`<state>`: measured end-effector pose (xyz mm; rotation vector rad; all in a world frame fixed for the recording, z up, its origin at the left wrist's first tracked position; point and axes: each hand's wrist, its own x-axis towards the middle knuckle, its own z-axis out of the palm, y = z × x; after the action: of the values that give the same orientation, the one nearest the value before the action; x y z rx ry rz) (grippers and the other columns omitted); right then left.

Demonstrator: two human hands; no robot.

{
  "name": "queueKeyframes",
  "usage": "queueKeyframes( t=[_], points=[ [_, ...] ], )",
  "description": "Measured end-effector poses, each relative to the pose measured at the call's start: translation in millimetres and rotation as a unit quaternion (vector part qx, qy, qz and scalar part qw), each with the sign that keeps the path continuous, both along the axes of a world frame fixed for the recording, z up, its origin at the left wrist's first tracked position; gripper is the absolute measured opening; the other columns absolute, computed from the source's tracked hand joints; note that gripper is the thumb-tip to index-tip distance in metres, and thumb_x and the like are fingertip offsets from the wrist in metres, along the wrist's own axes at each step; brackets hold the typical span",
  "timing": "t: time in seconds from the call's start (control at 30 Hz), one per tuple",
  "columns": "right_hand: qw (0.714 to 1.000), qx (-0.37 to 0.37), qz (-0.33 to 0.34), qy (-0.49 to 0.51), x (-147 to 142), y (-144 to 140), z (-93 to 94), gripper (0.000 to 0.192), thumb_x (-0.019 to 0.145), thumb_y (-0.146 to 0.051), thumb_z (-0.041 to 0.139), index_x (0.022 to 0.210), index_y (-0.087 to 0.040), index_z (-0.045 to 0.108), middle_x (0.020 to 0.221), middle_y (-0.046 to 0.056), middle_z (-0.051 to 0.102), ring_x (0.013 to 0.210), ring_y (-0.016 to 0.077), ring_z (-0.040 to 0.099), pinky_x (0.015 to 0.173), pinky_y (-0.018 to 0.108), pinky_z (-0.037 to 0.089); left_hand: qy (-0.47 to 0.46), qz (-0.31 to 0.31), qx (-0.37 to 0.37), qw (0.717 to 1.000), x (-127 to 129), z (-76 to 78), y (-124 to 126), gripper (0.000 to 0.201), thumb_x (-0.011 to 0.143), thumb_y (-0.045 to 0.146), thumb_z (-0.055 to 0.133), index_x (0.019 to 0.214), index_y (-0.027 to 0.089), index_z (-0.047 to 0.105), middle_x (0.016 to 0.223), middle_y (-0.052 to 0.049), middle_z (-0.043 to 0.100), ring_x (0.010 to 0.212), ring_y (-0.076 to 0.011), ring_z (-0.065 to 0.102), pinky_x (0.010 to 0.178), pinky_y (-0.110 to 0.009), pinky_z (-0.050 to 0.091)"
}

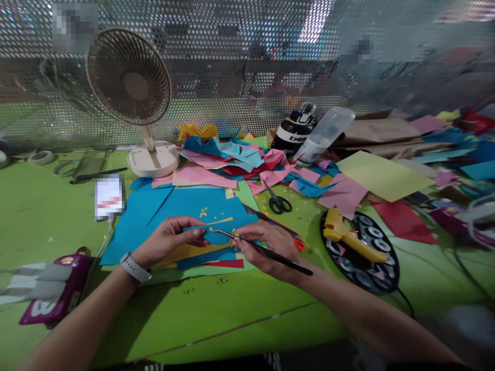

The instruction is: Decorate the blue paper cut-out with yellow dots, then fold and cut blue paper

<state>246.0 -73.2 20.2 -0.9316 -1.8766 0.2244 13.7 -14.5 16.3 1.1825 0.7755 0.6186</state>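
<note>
Left hand pinching small blue paper piece by its left end, just above blue sheet on bench. Right hand grips tweezers, long axis running left-up toward piece; tips at piece's top edge, prob. pressed together, too blurry to be sure. Right hand nearer.

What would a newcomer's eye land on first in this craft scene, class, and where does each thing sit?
First, the two hands at the centre: the left hand pinches a small blue paper piece while the right hand works at it with tweezers, over a big blue sheet. Behind them lies a heap of coloured paper scraps, with a cream desk fan at back left. To the right, a yellow glue gun rests on a dark round tray.
</note>
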Motion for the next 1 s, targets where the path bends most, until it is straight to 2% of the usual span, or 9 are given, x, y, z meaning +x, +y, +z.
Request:
queueKeyframes(
  t=[0.33, 0.53, 0.83, 1.0],
  points=[
    [0.999, -0.031, -0.009, 0.023, 1.6, -1.2, 1.4, 0.012, 0.081, -0.018, 0.060, 0.091, -0.022, 0.064, 0.076, 0.001, 0.074, 0.063, 0.0130, 0.070, 0.059, 0.020, 0.057, -0.006, 0.002, -0.005, 1.000, 0.4, 0.9, -0.1, 0.021, 0.075, 0.029, 0.075, 0.089, 0.014, 0.070, 0.077, -0.004, 0.076, 0.073, -0.0143, 0.072, 0.074, -0.025, 0.056],
    [0.998, -0.057, 0.001, 0.001, 1.6, -0.5, 1.3, 0.011, 0.081, -0.019, 0.059, 0.089, -0.021, 0.065, 0.075, 0.001, 0.074, 0.062, 0.0130, 0.070, 0.059, 0.021, 0.056, -0.001, -0.002, -0.003, 1.000, 0.2, 0.4, -0.5, 0.021, 0.075, 0.029, 0.074, 0.090, 0.014, 0.070, 0.078, -0.004, 0.076, 0.074, -0.0143, 0.071, 0.075, -0.026, 0.056],
    [0.999, -0.033, -0.011, -0.004, 0.8, -1.0, 0.5, 0.010, 0.081, -0.019, 0.058, 0.088, -0.022, 0.064, 0.072, 0.000, 0.073, 0.061, 0.0135, 0.069, 0.058, 0.023, 0.056, 0.007, 0.005, -0.009, 1.000, 1.4, 1.4, -1.9, 0.024, 0.073, 0.031, 0.076, 0.088, 0.013, 0.069, 0.077, -0.005, 0.075, 0.073, -0.0168, 0.071, 0.079, -0.032, 0.056],
    [1.000, -0.028, -0.003, -0.004, 0.6, -1.2, 1.0, 0.009, 0.082, -0.019, 0.058, 0.089, -0.022, 0.063, 0.073, 0.000, 0.074, 0.061, 0.0133, 0.069, 0.057, 0.022, 0.056, 0.007, -0.001, -0.012, 1.000, 0.7, 0.6, -0.7, 0.023, 0.073, 0.031, 0.076, 0.088, 0.014, 0.070, 0.078, -0.004, 0.075, 0.074, -0.0161, 0.071, 0.078, -0.031, 0.055]
  ],
)
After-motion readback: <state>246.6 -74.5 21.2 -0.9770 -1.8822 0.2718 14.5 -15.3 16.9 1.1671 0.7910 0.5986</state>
